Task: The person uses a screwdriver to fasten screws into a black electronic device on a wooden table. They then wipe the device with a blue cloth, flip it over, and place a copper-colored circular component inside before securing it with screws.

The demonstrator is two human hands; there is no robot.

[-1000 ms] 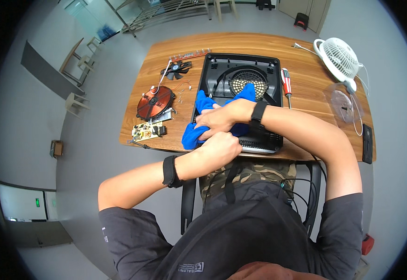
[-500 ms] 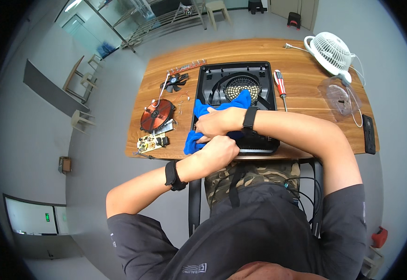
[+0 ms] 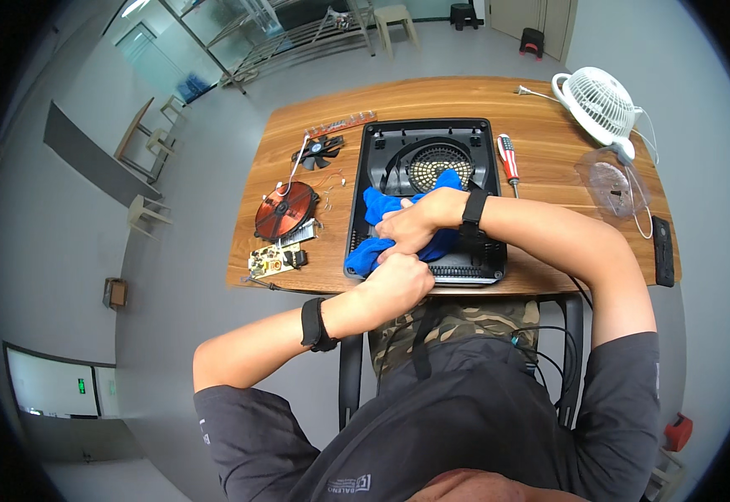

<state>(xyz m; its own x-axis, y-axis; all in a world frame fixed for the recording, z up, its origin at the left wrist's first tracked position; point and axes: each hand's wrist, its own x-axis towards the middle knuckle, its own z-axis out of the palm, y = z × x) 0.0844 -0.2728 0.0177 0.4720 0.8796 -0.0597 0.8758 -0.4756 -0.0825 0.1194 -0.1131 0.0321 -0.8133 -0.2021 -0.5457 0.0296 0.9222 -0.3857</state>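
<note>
You are drawing the blue cloth [image 3: 379, 205] off the left rim of the black shell [image 3: 377, 144], so it is covering the interior more; your right hand [image 3: 415, 227] is clutching it, I cannot tell what your left hand [image 3: 394, 284] is gripping; the shell is lying on the tabletop [image 3: 448, 96], long axis pointing away from you

Crumpled fabric cloth [image 3: 380, 206] is solid blue; rectangular plastic housing [image 3: 484, 151], black; slender screwdriver handle [image 3: 508, 157], red-and-white striped; wooden tabletop [image 3: 545, 159], grained brown.
</note>
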